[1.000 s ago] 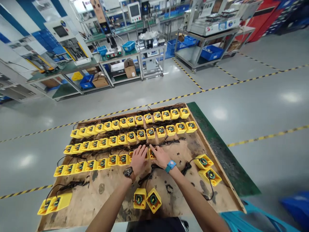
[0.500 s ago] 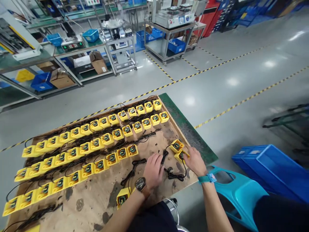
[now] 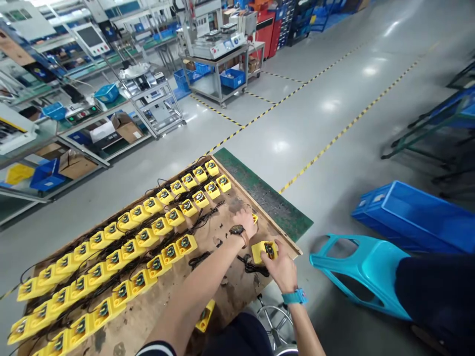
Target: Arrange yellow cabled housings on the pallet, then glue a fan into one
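Two risks sit close to your hands. Your right hand is closed around a yellow block, its round coil facing up, right by the edge of the worktop; a loose grip could drop it past that edge onto the floor. A black cable lies bunched just below that hand, and if it snags, it could tug at the block. Your left hand lies flat, palm down, with a small yellow corner showing just past its fingers; you cannot tell from here what that piece is. Your left forearm passes close to the rows of yellow blocks, so a careless sweep could knock them out of line. Another yellow block sits beyond that forearm, near the worktop's near edge, and could be nudged off.

In the earlier frame, two blocks lay together by your right hand. Now one is up in that hand, and your left hand has moved off the cables toward the far edge.
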`<state>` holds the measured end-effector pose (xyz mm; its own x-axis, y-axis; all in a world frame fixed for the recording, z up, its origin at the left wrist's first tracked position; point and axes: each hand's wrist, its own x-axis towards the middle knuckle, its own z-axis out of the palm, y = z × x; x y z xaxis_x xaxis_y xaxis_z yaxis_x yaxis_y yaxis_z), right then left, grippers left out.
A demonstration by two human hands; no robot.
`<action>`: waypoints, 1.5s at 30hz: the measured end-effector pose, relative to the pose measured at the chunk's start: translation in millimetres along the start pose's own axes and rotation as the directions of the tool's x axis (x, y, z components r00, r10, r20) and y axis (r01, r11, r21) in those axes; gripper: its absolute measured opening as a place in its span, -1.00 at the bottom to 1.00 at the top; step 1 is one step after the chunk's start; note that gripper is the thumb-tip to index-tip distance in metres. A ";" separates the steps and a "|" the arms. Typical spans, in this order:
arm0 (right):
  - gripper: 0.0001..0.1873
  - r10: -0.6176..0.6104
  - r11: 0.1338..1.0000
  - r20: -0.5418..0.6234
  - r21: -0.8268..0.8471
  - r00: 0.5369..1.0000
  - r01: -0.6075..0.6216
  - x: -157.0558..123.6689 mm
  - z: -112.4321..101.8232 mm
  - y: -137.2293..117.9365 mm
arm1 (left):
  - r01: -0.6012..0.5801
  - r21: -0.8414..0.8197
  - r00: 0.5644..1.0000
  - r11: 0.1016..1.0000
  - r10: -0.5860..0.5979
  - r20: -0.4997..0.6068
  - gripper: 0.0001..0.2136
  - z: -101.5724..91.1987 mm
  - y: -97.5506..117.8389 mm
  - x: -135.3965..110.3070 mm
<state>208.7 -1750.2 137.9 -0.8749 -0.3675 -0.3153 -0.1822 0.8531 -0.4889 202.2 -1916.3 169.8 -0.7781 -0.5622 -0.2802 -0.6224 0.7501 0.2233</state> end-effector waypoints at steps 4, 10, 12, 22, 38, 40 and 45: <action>-0.31 0.063 0.991 -0.027 0.123 0.998 -0.059 -0.7 -17.5 -0.3 | -0.165 -0.013 0.986 0.986 0.166 0.007 -0.53 -40.4 -11.8 2.4; -0.13 0.112 0.887 -0.188 0.461 0.976 -0.013 7.7 -64.3 -19.3 | -0.632 -0.115 0.774 0.766 0.631 -0.056 -0.46 -109.1 -54.0 -28.9; -0.15 0.083 0.892 -0.193 0.451 0.978 0.013 10.6 -70.0 -30.1 | -0.748 -0.067 0.664 0.661 0.745 -0.057 -0.56 -102.0 -74.0 -41.1; -0.48 -0.154 0.979 -0.013 -0.140 0.988 0.151 -8.1 23.0 -60.1 | -0.737 0.330 0.614 0.590 0.788 -0.037 -0.85 45.7 -138.2 -69.2; -0.32 -0.608 0.739 0.404 -0.027 0.683 0.674 40.5 35.2 -42.2 | -0.067 -0.113 0.950 0.991 0.029 -0.310 -0.42 89.0 -121.0 -91.9; -0.34 -0.642 0.707 0.416 -0.006 0.644 0.708 55.0 38.1 -61.0 | -0.019 -0.122 0.938 0.992 -0.025 -0.346 -0.45 78.8 -134.0 -84.7; -0.30 -0.713 0.617 0.452 0.040 0.536 0.786 74.6 59.0 -118.6 | 0.113 -0.135 0.898 0.984 -0.159 -0.410 -0.45 66.7 -165.2 -73.7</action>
<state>191.6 -1900.6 124.4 -0.1367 -0.9725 -0.1884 -0.7818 0.2227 -0.5824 367.9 -1975.5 91.3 -0.6345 -0.7670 0.0953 -0.7120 0.6281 0.3139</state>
